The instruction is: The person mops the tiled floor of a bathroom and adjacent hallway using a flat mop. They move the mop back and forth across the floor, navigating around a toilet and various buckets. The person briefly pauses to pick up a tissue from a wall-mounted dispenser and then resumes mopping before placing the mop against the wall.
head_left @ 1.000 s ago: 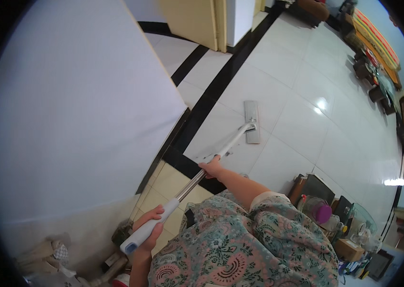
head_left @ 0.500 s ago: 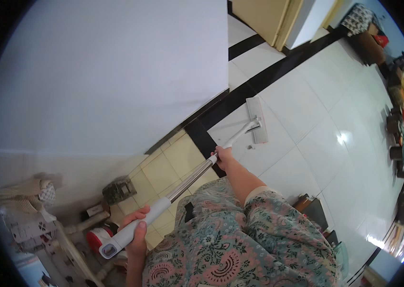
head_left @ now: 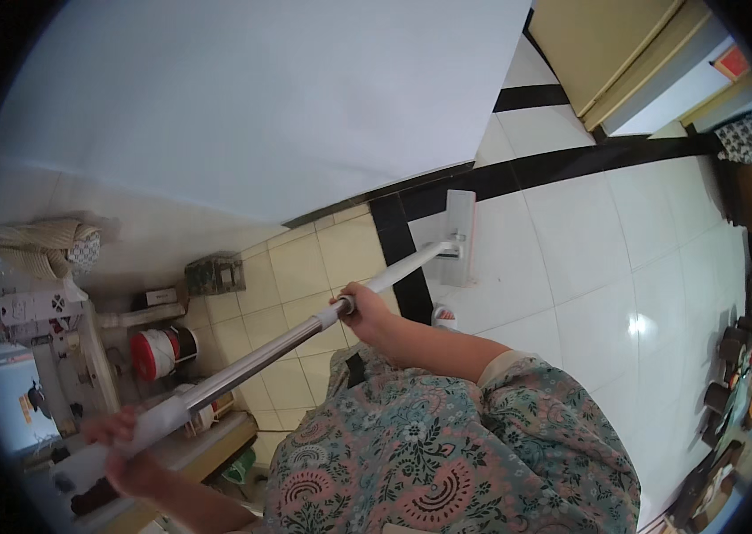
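I hold a flat mop with a white and silver pole (head_left: 256, 360) slanting from lower left up toward the middle. My left hand (head_left: 131, 458), slightly blurred, wraps its fingers and thumb round the white grip near the top end. Farther down the pole, my right hand (head_left: 365, 313) is closed round it just past a white collar. The mop's pale rectangular head (head_left: 458, 222) lies on the floor, partly over white tile, its far end by the black border strip (head_left: 447, 198).
A white wall (head_left: 287, 107) rises beyond the pole. Left stand a red and white bucket (head_left: 158, 354), a dark box (head_left: 216, 274) and a wooden frame (head_left: 104, 351). Household items (head_left: 745, 356) line the far right. A door (head_left: 607, 53) is at the top right. A small white-red object (head_left: 444, 315) sits near the mop.
My left hand has swung the grip end left, and my right hand has moved left with the pole. The mop head has shifted slightly left in view, while the whole view has turned.
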`<state>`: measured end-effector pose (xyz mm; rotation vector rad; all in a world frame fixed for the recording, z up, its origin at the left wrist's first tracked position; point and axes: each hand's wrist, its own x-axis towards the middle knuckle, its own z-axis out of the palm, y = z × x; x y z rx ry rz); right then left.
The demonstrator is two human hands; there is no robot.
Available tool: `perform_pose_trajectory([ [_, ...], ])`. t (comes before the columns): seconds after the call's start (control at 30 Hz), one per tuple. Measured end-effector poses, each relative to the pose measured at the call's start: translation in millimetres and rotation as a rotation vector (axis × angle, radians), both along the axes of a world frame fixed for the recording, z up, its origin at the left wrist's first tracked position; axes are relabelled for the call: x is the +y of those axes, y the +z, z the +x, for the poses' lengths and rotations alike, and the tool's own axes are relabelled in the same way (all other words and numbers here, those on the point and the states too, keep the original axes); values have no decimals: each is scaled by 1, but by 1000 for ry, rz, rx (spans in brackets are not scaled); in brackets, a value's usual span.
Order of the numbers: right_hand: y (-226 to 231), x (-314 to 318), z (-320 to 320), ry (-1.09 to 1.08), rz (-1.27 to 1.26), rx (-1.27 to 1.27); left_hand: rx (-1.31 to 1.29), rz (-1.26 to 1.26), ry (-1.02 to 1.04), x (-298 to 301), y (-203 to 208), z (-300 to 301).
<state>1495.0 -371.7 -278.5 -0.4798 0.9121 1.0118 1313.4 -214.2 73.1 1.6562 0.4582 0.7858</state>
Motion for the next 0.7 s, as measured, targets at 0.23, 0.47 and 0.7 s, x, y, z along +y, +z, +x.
perform_pose_trajectory([
  [0.23,-5,23,-9,51,86,-65,119,189,-205,-23,19,-28],
  [0.47,-34,-17,-13,17,-21,-70,214,328,-601,-47,1,27],
  [0.7,-28,-68,-13,-61,-81,-46,93,405,-709,-74,-7,55],
])
